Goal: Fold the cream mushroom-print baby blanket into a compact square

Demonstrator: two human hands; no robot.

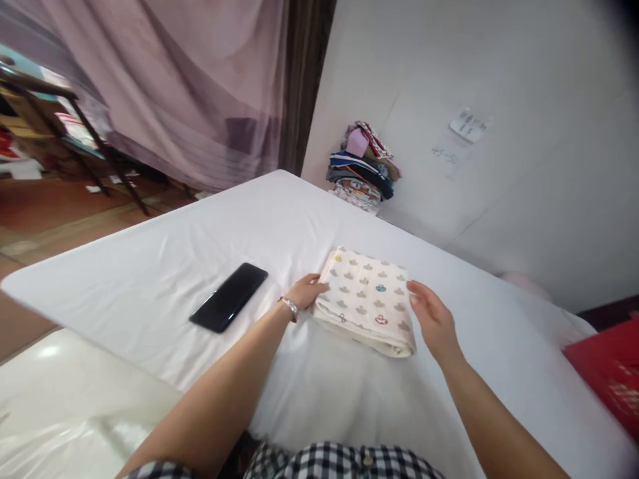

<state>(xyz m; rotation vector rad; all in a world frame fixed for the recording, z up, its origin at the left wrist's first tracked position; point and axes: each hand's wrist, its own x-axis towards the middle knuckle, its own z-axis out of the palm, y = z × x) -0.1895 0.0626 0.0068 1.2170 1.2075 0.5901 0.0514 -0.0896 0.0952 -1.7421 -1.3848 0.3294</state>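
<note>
A folded cream blanket point(367, 296) lies flat on the white-covered surface in front of me. Small grey figures are printed on it, with a few in yellow, blue and red. Along its near side the folded layers show as a rounded edge. My left hand point(304, 294), with a bracelet at the wrist, touches the blanket's left edge with thumb and index finger apart. At the right edge is my right hand point(435, 322), its fingers stretched out and the fingertips by the upper right corner. A black phone point(229, 297) lies left of my left hand.
The white sheet point(239, 219) covers the surface, slightly wrinkled. Against the wall stands a stack of folded clothes point(362, 169). A red bag or box point(609, 369) is at the right edge. Pinkish curtains point(200, 86) hang behind, and glossy pale plastic point(74, 399) lies at lower left.
</note>
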